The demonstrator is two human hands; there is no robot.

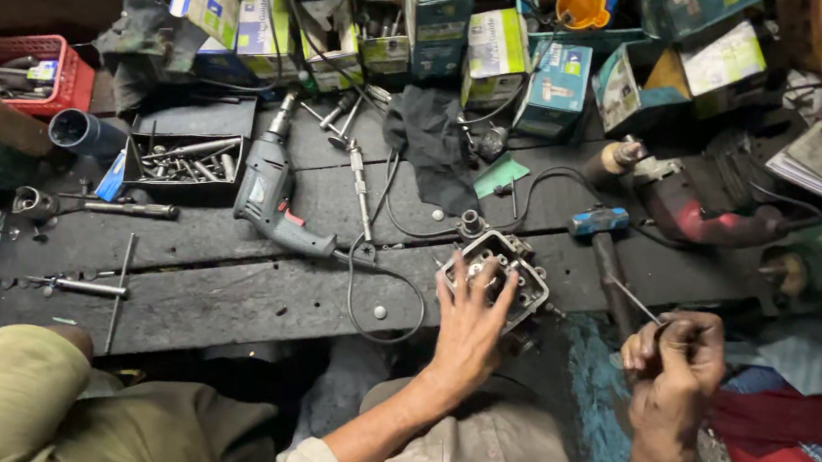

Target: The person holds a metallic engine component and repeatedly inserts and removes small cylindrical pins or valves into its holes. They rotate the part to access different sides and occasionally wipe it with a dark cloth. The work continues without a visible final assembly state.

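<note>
Head view: left hand [469,322] spread flat on metal engine part [498,270], right hand [675,359] pinching thin rod [637,303].

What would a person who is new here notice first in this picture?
Probably the left hand pressed on a grey metal engine part at the middle of the dark wooden bench, while the right hand beside it holds a thin metal rod. A grey electric drill lies left of them, and coloured cardboard boxes crowd the back.
</note>
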